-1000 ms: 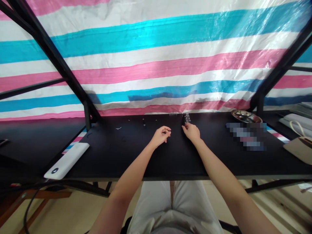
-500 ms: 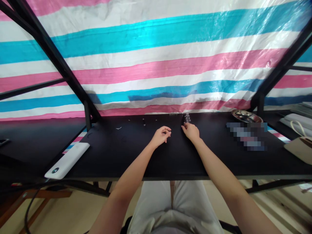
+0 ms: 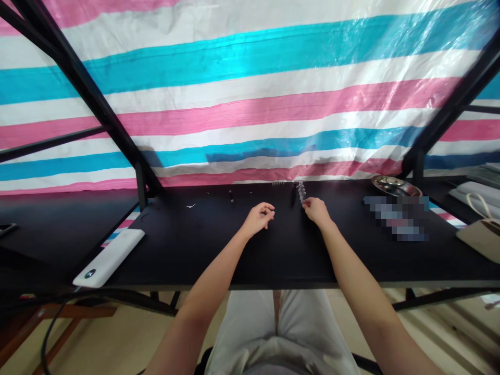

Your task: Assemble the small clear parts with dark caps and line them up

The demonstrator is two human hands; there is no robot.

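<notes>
Near the back edge of the black table (image 3: 203,250), my right hand (image 3: 317,211) has its fingertips closed on the near end of a short, bumpy, greyish translucent strip (image 3: 301,191). The strip looks like a row of small beads; its exact kind is too small to tell. Just left of it lies a thin dark stick-like piece (image 3: 294,194). My left hand (image 3: 260,217) rests on the table to the left, its fingers loosely curled with a gap showing between them and nothing visible inside. A row of small pale pieces (image 3: 278,184) lies at the back edge.
A small dark piece with light ends (image 3: 231,196) and a white scrap (image 3: 190,205) lie at left. The white power bank (image 3: 111,258) sits by the left edge. At right are a shiny metal dish (image 3: 396,186), a blurred-out patch (image 3: 396,219) and a beige pouch (image 3: 482,238).
My right hand has shifted slightly right and towards me, uncovering more of the bumpy strip and the dark piece beside it. My left hand has stayed in place.
</notes>
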